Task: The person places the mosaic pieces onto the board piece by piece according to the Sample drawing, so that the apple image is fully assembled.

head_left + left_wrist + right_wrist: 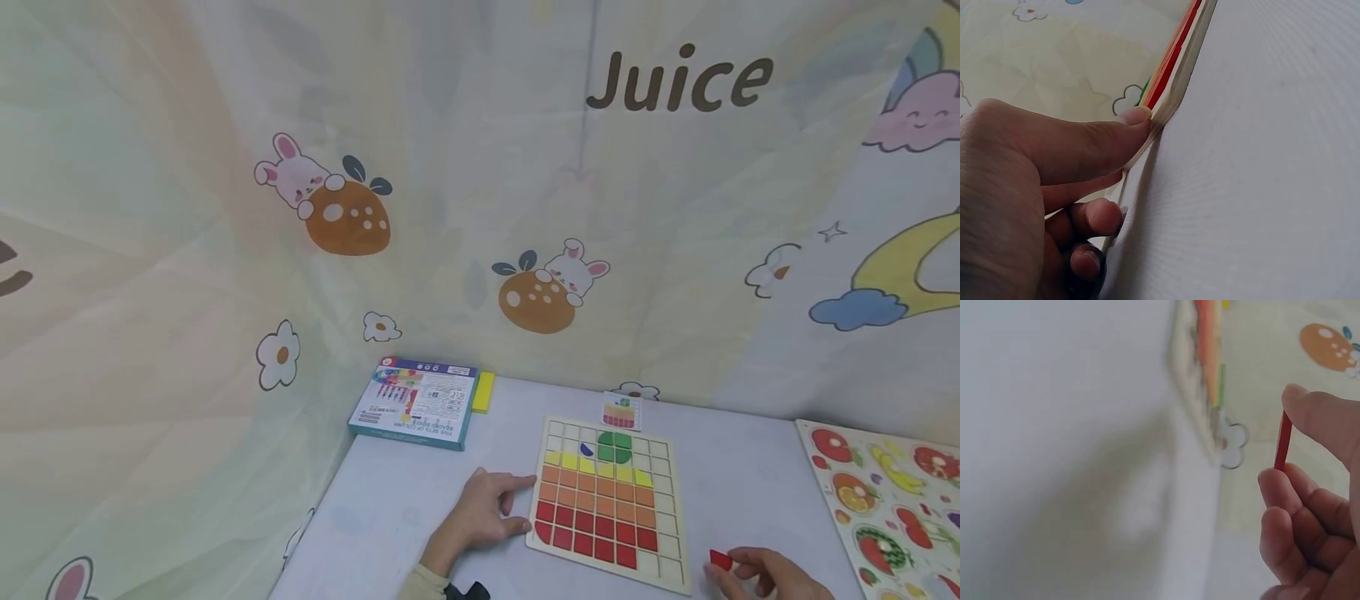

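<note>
A wooden grid board (670, 533) lies on the white table, its squares filled with yellow, orange and red tiles and a green piece near the top. My left hand (517, 504) rests on the table at the board's left edge, index finger stretched toward it. In the left wrist view the thumb (1129, 125) presses against the board's rim (1175, 78), with the other fingers curled below. My right hand (750, 571) hovers off the board's lower right corner and pinches a small red square tile (721, 560) between thumb and forefinger; the tile (1283, 440) shows edge-on in the right wrist view.
A blue box (414, 402) with a yellow block (483, 392) beside it lies at the table's far left corner. A small picture card (621, 411) sits behind the board. A fruit puzzle board (892, 500) lies to the right. Printed cloth hangs behind.
</note>
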